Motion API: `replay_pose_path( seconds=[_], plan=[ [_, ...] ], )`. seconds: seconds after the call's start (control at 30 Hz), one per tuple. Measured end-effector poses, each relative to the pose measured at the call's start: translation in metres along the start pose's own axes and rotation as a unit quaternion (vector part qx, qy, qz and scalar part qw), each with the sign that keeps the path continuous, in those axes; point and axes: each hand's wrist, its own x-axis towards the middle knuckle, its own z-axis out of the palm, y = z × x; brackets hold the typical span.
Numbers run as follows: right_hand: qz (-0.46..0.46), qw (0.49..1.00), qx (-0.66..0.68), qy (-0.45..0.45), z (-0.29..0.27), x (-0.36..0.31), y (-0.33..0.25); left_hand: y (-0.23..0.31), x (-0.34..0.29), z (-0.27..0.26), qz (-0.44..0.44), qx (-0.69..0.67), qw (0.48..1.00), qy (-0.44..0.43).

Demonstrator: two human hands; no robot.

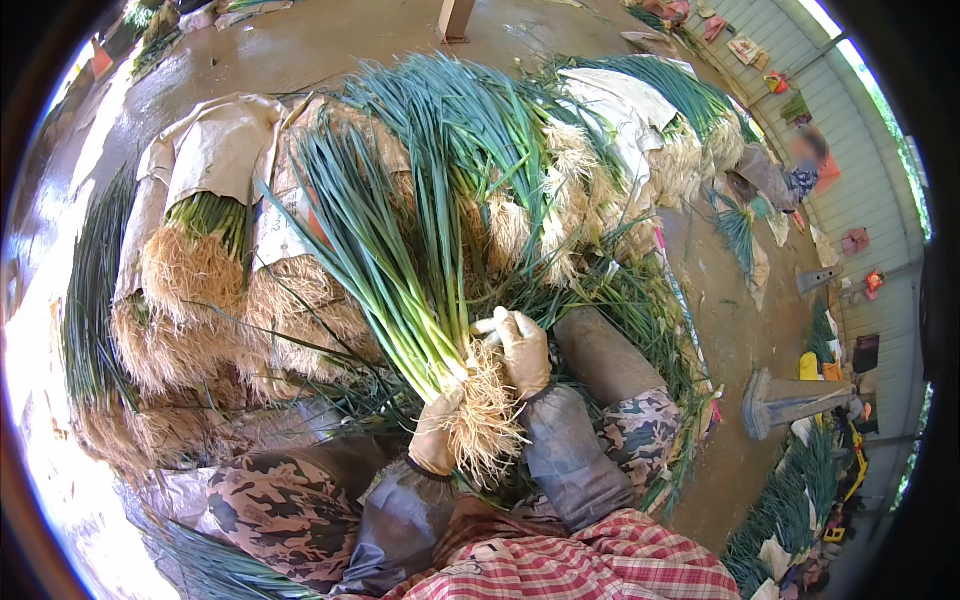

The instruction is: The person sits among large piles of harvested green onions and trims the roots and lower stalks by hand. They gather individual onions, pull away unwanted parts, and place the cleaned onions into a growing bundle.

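A large bunch of green onions (400,290) slants up and to the left in front of me, its pale roots (485,415) toward my lap. My left hand (437,432), in a cream work glove, is closed around the bunch just above the roots. On the right edge of the same bunch is my right hand (522,350), also gloved, its fingers bent in by the white stalk ends. Whatever lies between those fingers is hidden.
Cloth-wrapped bundles of green onions (200,270) are stacked at left, roots facing me. More loose bunches (450,120) lie ahead under a white sack (630,110). Cut leaves (620,320) litter the right side. Another person (790,175) sits at far right, near a grey stool (790,400).
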Motion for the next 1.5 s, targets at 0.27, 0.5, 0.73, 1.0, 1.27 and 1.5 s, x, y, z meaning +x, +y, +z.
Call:
replay_pose_path(
  seconds=[0.27,0.5,0.73,1.0,1.27,1.5],
  plan=[
    [-0.027,0.999,0.005,-0.046,0.031,0.050,0.003,-0.008,0.004,-0.009,0.007,0.041,0.999,0.021],
    [-0.169,0.967,-0.180,0.060,0.008,0.006,-0.003,-0.007,0.002,0.001,0.003,-0.005,1.000,0.017],
    [-0.122,0.960,0.233,0.093,-0.057,-0.034,-0.013,0.001,-0.003,-0.012,0.007,-0.077,0.996,-0.031],
    [0.086,0.969,0.131,-0.190,0.025,0.052,0.027,-0.001,-0.005,0.003,-0.006,-0.061,0.997,-0.049],
    [-0.096,0.931,0.325,0.134,-0.038,-0.022,-0.011,0.007,-0.008,0.004,0.028,-0.076,0.997,-0.009],
    [0.120,0.991,-0.033,-0.049,-0.029,-0.018,-0.036,0.013,-0.007,-0.004,0.026,-0.061,0.997,-0.027]
  ],
)
